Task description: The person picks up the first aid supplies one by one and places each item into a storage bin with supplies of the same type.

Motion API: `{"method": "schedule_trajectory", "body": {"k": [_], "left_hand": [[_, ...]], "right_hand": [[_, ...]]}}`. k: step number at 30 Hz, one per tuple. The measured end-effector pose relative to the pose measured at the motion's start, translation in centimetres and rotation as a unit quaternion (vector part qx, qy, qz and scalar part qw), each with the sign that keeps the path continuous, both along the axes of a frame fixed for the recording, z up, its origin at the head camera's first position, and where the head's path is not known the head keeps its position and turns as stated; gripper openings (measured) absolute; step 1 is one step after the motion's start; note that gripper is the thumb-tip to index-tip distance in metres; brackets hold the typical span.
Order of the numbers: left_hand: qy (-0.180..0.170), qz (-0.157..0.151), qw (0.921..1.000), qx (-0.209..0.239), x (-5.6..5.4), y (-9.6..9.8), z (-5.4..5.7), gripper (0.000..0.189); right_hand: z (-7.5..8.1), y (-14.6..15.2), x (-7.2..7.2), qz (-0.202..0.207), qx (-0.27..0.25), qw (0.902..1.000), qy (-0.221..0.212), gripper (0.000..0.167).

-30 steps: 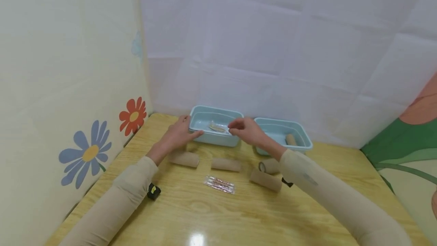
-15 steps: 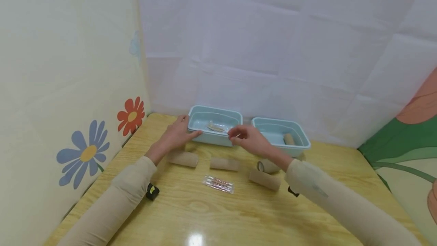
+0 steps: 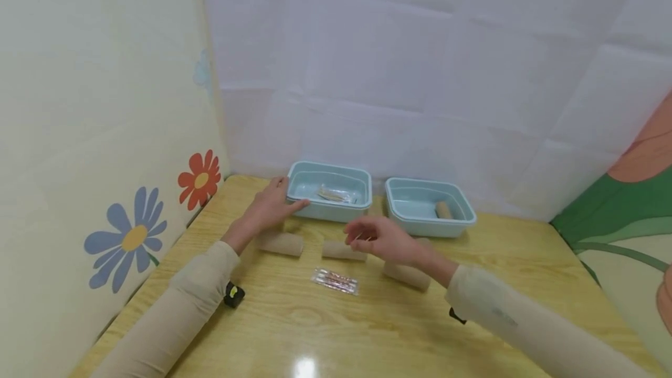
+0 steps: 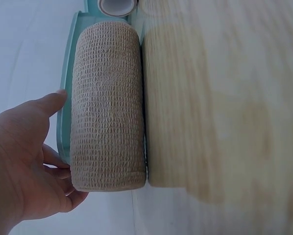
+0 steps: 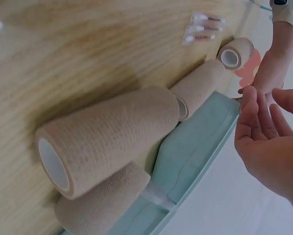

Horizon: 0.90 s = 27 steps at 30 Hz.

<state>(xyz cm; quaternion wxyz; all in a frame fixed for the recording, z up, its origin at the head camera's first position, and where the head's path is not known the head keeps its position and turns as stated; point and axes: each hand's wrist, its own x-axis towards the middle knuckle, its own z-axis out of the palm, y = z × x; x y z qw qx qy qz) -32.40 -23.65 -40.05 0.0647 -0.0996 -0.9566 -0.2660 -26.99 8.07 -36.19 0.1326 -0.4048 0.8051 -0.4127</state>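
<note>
My left hand [image 3: 265, 206] grips the left corner of a light blue plastic bin [image 3: 336, 212], thumb along the near rim. A clear packet of swabs [image 3: 332, 194] lies inside it. In the left wrist view the fingers bend round the bin's end, beside a tan bandage roll [image 4: 107, 107]. My right hand [image 3: 383, 241] hovers over the table in front of the bins, overlapping a middle bandage roll [image 3: 336, 249]. Its fingers hang loosely curled in the right wrist view, thumb apart, nothing visible between them. A packet of dark-stemmed swabs [image 3: 335, 281] lies nearer on the table.
A second blue bin [image 3: 433, 228] stands at the right with one bandage roll [image 3: 443, 210] in it. Another roll [image 3: 282, 244] lies below the left wrist. Two more rolls lie by the right hand, the nearer roll [image 3: 405, 276] slanted. A white sheet [image 3: 336, 74] hangs behind.
My right hand has drawn back from the left bin's near right corner toward me, over the rolls. The left hand has stayed on the bin. The swab packet inside stays put.
</note>
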Motion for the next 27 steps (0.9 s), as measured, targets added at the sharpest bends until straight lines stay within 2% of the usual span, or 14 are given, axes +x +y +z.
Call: {"method": "schedule_trajectory", "body": {"k": [5,7,13,20,27], "left_hand": [[0.004,-0.001,1.0,-0.001,-0.2,-0.1,-0.1,0.1],[0.006,-0.003,1.0,0.0,-0.2,-0.1,-0.1,0.1],[0.002,-0.001,1.0,0.0,-0.2,0.0,-0.2,0.101],[0.0,-0.001,1.0,-0.002,-0.1,-0.1,-0.1,0.1],[-0.004,-0.003,1.0,0.003,0.1,0.0,0.0,0.101]], "right_hand": [[-1.0,0.0,1.1,0.034,0.013,0.9988,-0.034,0.024],[-1.4,0.1,1.5,0.04,0.022,0.9984,-0.033,0.023],[-2.3,0.4,2.1,0.039,0.056,0.9977,0.009,0.024],[-3.4,0.3,2.2,0.031,0.054,0.997,0.046,0.021],[-3.9,-0.4,2.3,0.026,0.101,0.9912,0.081,0.023]]}}
